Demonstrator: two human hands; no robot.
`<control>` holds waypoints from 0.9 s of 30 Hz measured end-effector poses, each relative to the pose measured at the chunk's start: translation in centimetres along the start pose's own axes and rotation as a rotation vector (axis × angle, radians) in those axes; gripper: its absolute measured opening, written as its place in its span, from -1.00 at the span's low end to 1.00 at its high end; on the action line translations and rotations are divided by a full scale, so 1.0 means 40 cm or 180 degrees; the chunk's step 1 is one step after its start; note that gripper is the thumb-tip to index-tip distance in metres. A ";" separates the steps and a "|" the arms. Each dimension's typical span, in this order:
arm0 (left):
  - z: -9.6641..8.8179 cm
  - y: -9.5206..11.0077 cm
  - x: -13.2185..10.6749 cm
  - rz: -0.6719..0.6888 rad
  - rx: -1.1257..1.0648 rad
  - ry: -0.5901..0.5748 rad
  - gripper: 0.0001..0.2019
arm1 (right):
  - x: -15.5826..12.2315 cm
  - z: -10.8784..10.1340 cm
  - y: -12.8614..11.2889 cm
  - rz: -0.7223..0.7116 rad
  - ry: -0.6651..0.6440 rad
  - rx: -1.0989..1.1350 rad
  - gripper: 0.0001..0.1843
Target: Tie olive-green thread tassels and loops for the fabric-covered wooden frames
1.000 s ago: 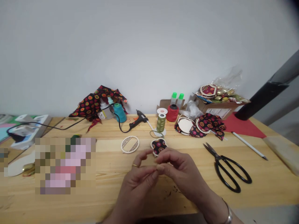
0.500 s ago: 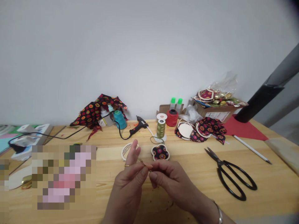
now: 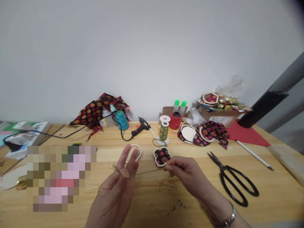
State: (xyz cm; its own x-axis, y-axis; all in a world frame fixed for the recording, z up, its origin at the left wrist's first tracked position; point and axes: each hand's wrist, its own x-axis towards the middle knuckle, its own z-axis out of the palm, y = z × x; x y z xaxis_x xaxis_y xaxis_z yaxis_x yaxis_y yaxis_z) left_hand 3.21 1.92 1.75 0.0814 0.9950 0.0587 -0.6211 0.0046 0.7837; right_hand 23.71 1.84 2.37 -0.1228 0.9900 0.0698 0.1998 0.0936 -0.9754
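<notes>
A thin olive cord [image 3: 150,172] runs nearly level between my two hands, over the table. My left hand [image 3: 118,185] pinches it between thumb and forefinger, the other fingers raised, and short cord ends stick out past the fingertips. At the other end, my right hand [image 3: 181,172] is closed on the cord with its fingertips. Just behind the right fingertips lies a flower-shaped wooden piece [image 3: 162,156] filled with dark patterned fabric. A round wooden lattice piece [image 3: 137,153] lies behind my left fingers, partly hidden by them.
Black-handled scissors [image 3: 234,179] and a white pencil [image 3: 255,155] lie to the right. Behind stand an olive thread spool [image 3: 164,131], a red spool [image 3: 175,121], a teal spool [image 3: 122,120] and a glue gun [image 3: 141,127]. A full cardboard box [image 3: 219,118] sits back right.
My hands have moved apart from their close pinch, left hand going left and right hand going right. The cord now shows stretched between them.
</notes>
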 end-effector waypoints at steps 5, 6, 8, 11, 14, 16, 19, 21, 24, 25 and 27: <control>-0.028 0.007 -0.003 -0.0008 0.0139 0.0223 -0.86 | 0.007 -0.015 0.007 -0.0136 0.0113 -0.0336 -0.82; -0.033 0.004 -0.006 -0.0033 0.0179 0.0244 -0.83 | 0.008 -0.016 0.006 -0.0181 0.0141 -0.0394 -0.83; -0.042 -0.001 -0.013 -0.0155 0.0272 0.0298 -0.73 | 0.010 -0.018 0.002 -0.0304 0.0162 -0.0535 -0.82; -0.062 0.014 -0.013 -0.0514 0.0658 0.0335 -0.67 | 0.009 -0.025 -0.004 -0.0465 0.0134 -0.0821 -0.81; -0.084 0.069 0.007 -0.1055 0.1952 0.0273 -0.64 | 0.005 -0.035 -0.015 -0.0601 -0.0029 -0.1154 -0.83; -0.086 0.111 0.024 -0.0618 0.3348 0.0498 -0.60 | 0.002 -0.037 -0.025 -0.0734 -0.0195 -0.1379 -0.83; -0.053 0.135 0.035 0.1351 0.4488 0.0754 -0.63 | 0.000 -0.028 -0.040 -0.0959 -0.0429 -0.1685 -0.80; -0.010 0.110 0.033 0.1690 0.4539 -0.0005 -0.68 | 0.000 -0.016 -0.046 -0.1087 -0.0574 -0.1907 -0.79; 0.053 0.039 0.025 0.1290 0.4044 -0.1165 -0.67 | -0.002 0.000 -0.046 -0.1334 -0.0781 -0.2173 -0.73; 0.067 0.017 0.023 0.1051 0.3848 -0.1366 -0.66 | -0.004 0.003 -0.044 -0.1401 -0.0849 -0.2212 -0.71; 0.081 -0.015 0.019 0.0412 0.3539 -0.1482 -0.65 | -0.008 0.004 -0.041 -0.1428 -0.0960 -0.2236 -0.69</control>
State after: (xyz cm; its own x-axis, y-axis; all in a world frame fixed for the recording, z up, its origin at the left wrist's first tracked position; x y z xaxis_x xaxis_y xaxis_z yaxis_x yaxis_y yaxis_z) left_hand 6.18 2.36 3.34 0.4827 0.8493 0.2135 0.3447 -0.4083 0.8452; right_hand 23.27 1.37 3.89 -0.5641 0.7836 0.2601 0.6099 0.6078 -0.5084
